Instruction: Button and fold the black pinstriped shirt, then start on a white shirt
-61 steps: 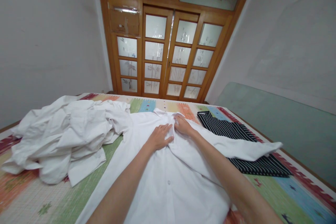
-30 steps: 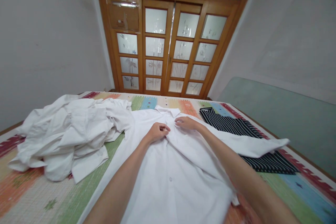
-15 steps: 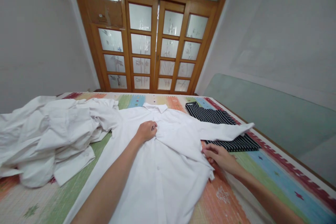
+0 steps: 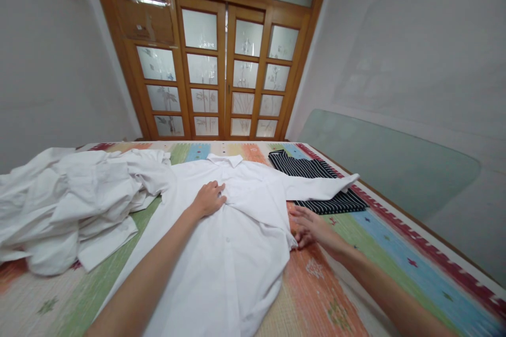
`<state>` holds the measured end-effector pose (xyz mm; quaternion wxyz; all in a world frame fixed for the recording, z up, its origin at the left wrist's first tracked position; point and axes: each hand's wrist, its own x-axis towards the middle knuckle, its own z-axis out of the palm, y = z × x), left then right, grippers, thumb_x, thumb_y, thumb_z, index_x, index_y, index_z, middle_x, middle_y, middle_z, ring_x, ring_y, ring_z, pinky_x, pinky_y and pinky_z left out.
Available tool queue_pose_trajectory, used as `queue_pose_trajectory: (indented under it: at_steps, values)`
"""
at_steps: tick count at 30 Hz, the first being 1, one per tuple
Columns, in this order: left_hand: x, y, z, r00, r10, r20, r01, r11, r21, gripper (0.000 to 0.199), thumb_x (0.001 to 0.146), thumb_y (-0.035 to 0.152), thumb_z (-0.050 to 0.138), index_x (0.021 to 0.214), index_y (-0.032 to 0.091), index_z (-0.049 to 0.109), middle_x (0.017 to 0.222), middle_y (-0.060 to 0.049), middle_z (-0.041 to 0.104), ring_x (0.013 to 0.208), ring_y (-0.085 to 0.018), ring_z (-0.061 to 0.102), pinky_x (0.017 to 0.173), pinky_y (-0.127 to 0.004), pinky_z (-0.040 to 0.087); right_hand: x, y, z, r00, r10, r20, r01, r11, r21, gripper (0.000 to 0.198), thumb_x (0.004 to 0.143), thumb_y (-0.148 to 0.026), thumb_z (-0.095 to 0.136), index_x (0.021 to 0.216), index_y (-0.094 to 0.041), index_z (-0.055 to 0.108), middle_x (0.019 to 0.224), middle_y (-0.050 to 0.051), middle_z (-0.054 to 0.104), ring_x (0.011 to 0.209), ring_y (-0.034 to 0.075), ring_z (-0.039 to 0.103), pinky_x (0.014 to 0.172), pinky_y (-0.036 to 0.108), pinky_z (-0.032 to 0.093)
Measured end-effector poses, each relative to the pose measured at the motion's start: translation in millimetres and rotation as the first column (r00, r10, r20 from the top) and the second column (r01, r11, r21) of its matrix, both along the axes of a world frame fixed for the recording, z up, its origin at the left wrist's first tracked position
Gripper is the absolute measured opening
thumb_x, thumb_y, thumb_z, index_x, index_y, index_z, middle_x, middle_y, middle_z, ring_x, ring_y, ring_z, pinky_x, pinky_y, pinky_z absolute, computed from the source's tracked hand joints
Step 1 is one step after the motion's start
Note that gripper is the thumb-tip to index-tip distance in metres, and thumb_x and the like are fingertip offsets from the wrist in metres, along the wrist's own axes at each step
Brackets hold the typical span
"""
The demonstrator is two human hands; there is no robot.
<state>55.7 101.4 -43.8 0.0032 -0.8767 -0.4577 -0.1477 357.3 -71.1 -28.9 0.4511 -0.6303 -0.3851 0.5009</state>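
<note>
A white button-up shirt (image 4: 245, 245) lies spread front up, its collar at the far end and one sleeve stretched out to the right. On the upper chest, by the button line, my left hand (image 4: 209, 198) is closed with its fingers bent on the fabric; creases run from it to the right. My right hand (image 4: 310, 227) is beside the shirt's right side edge, fingers apart and slightly curled. Its fingertips are at the bunched edge; whether they touch it is hard to see. The shirt's lower end runs out of view.
A heap of crumpled white clothes (image 4: 79, 205) lies at the left. Under the shirt's right sleeve is a folded black-and-white striped garment (image 4: 304, 167). A patterned bedspread (image 4: 320, 279) covers the surface. Beyond stand wooden glass-paned doors (image 4: 223, 52); a pale green board (image 4: 387, 152) lines the right wall.
My right hand has opened its fingers, and the shirt's right side edge now sits tucked inward. My left hand stays on the chest, its fingers slightly looser. The view has shifted a little.
</note>
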Motion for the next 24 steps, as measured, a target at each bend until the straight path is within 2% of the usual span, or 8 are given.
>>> queue_pose_trajectory:
  at_steps: [2, 6, 10, 13, 16, 18, 21, 24]
  values:
    - [-7, -2, -0.5, 1.0, -0.009, 0.013, 0.009, 1.0, 0.019, 0.037, 0.086, 0.027, 0.049, 0.118, 0.018, 0.065, 0.107, -0.011, 0.063, 0.099, -0.026, 0.057, 0.088, -0.037, 0.045, 0, 9, 2, 0.991, 0.002, -0.131, -0.003, 1.0, -0.003, 0.047, 0.07, -0.034, 0.071, 0.111, -0.022, 0.049, 0.106, 0.008, 0.069, 0.047, 0.009, 0.058, 0.043, 0.024, 0.05]
    - [-15, -5, -1.8, 1.0, -0.016, -0.005, 0.016, 0.999, 0.036, 0.038, 0.087, 0.023, 0.046, 0.12, 0.022, 0.064, 0.123, -0.01, 0.061, 0.106, -0.028, 0.052, 0.089, -0.042, 0.044, -4, 25, 1, 0.962, 0.061, -0.265, -0.066, 0.998, -0.009, 0.021, 0.075, -0.034, 0.065, 0.082, -0.018, 0.055, 0.065, 0.0, 0.065, 0.035, 0.005, 0.04, 0.034, 0.017, 0.029]
    - [-15, -12, -4.5, 0.999, 0.005, -0.038, -0.002, 0.998, 0.07, 0.039, 0.09, 0.026, 0.043, 0.125, 0.025, 0.061, 0.132, -0.007, 0.06, 0.11, -0.029, 0.052, 0.088, -0.045, 0.042, -11, 33, 1, 0.941, 0.218, -0.257, -0.223, 0.975, 0.008, 0.032, 0.071, -0.041, 0.069, 0.062, -0.019, 0.048, 0.043, -0.01, 0.041, 0.034, 0.003, 0.024, 0.035, 0.018, 0.013]
    - [-14, -18, -5.6, 0.999, 0.024, -0.032, -0.021, 0.995, 0.097, 0.04, 0.093, 0.03, 0.043, 0.129, 0.027, 0.059, 0.134, -0.007, 0.061, 0.114, -0.03, 0.053, 0.089, -0.047, 0.042, -18, 34, 4, 0.947, 0.286, -0.146, -0.286, 0.958, 0.023, 0.038, 0.06, -0.037, 0.079, 0.059, -0.019, 0.046, 0.046, -0.01, 0.04, 0.039, 0.003, 0.027, 0.039, 0.019, 0.016]
    - [-13, -22, -5.5, 0.999, 0.028, -0.037, -0.026, 0.997, 0.07, 0.039, 0.094, 0.03, 0.043, 0.129, 0.028, 0.06, 0.135, -0.006, 0.06, 0.118, -0.03, 0.053, 0.092, -0.048, 0.041, -25, 34, 9, 0.978, 0.201, -0.063, -0.192, 0.974, 0.119, 0.037, 0.053, -0.03, 0.081, 0.058, -0.019, 0.046, 0.052, -0.008, 0.047, 0.047, 0.006, 0.037, 0.044, 0.019, 0.023]
    - [-14, -22, -5.8, 0.999, 0.031, -0.03, -0.03, 0.999, 0.037, 0.037, 0.095, 0.031, 0.043, 0.126, 0.028, 0.062, 0.137, -0.005, 0.059, 0.123, -0.028, 0.052, 0.096, -0.048, 0.04, -28, 34, 13, 0.99, 0.112, -0.081, -0.097, 0.98, 0.175, 0.042, 0.052, -0.029, 0.08, 0.055, -0.02, 0.039, 0.051, -0.009, 0.043, 0.047, 0.006, 0.036, 0.044, 0.019, 0.024]
    - [-15, -19, -7.8, 0.999, 0.036, 0.018, -0.036, 0.999, -0.008, 0.037, 0.097, 0.036, 0.039, 0.124, 0.03, 0.064, 0.139, -0.004, 0.057, 0.129, -0.026, 0.049, 0.103, -0.046, 0.037, -35, 33, 21, 0.989, 0.009, -0.146, 0.029, 0.966, 0.257, 0.048, 0.049, -0.026, 0.08, 0.053, -0.021, 0.032, 0.047, -0.011, 0.039, 0.044, 0.005, 0.033, 0.042, 0.018, 0.023]
    - [-14, -16, -9.7, 0.996, 0.065, 0.068, -0.061, 0.996, -0.06, 0.041, 0.1, 0.041, 0.034, 0.119, 0.029, 0.068, 0.138, -0.003, 0.058, 0.132, -0.025, 0.047, 0.109, -0.044, 0.033, -42, 34, 28, 0.953, -0.012, -0.302, 0.096, 0.959, 0.265, 0.036, 0.053, -0.026, 0.079, 0.057, -0.022, 0.043, 0.05, -0.009, 0.05, 0.045, 0.009, 0.045, 0.044, 0.019, 0.034]
